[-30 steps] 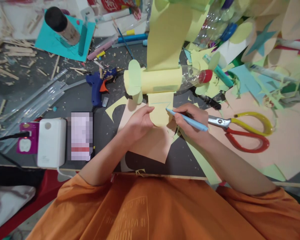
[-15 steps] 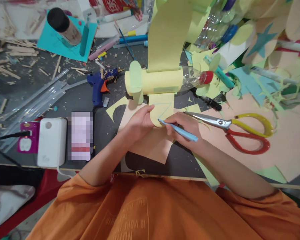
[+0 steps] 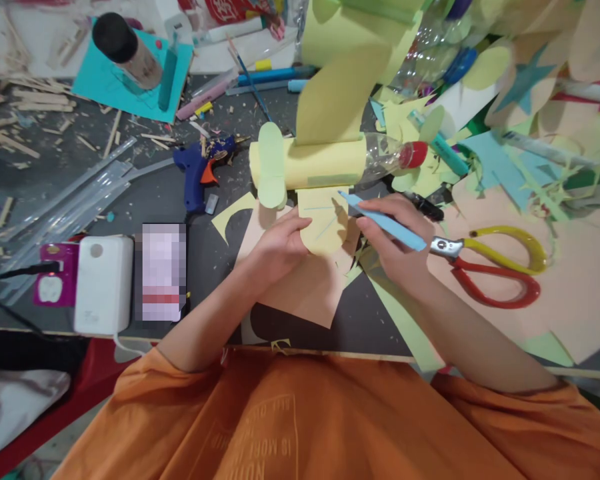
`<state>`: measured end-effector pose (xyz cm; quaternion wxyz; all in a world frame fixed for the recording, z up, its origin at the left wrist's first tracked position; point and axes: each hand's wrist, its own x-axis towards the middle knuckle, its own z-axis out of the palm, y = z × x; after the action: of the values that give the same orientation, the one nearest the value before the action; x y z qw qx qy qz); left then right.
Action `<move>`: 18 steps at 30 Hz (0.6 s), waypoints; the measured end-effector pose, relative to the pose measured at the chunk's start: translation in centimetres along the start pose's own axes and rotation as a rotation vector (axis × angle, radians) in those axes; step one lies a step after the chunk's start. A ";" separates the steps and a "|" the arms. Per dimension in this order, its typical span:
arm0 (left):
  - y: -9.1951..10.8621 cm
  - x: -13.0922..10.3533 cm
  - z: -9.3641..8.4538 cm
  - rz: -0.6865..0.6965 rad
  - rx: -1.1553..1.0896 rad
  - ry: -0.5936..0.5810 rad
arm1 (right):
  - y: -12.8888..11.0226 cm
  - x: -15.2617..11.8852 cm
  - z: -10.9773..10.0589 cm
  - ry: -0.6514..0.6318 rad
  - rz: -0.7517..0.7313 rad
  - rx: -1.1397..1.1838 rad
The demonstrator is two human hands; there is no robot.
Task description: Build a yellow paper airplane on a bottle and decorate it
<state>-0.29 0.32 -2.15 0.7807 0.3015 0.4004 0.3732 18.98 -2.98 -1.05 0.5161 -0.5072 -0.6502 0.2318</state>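
Note:
A plastic bottle wrapped in yellow paper (image 3: 325, 163) lies sideways, its red cap (image 3: 413, 155) to the right and a pale green rounded strip (image 3: 271, 165) across its left end. One yellow paper flap (image 3: 323, 230) hangs from it towards me, marked with blue lines. My left hand (image 3: 283, 247) pinches that flap at its left edge, thumb on top. In my right hand (image 3: 397, 233) is a light blue marker (image 3: 390, 223), its tip over the flap's upper right corner. Whether the tip touches the paper I cannot tell. Another yellow flap (image 3: 340, 93) rises behind the bottle.
Scissors (image 3: 480, 257) with yellow and red handles lie right of my right hand. To the left are a blue glue gun (image 3: 197, 173), glue sticks (image 3: 90, 187), a phone (image 3: 164, 273) and a white power bank (image 3: 104, 285). Paper scraps (image 3: 500, 167) crowd the right side.
My right hand has moved up and right, bringing the marker from the flap's lower edge to its upper right. The rear flap has bent over.

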 end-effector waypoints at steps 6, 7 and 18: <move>0.5 -0.2 0.5 -0.048 -0.099 -0.065 | 0.5 0.3 0.2 -0.046 0.065 0.112; 0.5 -0.2 0.6 -0.053 -0.108 -0.065 | 0.5 0.3 0.3 -0.050 0.083 0.112; 0.6 -0.3 0.6 -0.058 -0.145 -0.078 | 0.6 0.5 0.4 -0.055 0.125 0.088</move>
<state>-0.11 0.24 -1.30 0.8260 0.2468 0.3501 0.3664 18.90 -2.23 -1.50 0.5045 -0.5171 -0.6201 0.3058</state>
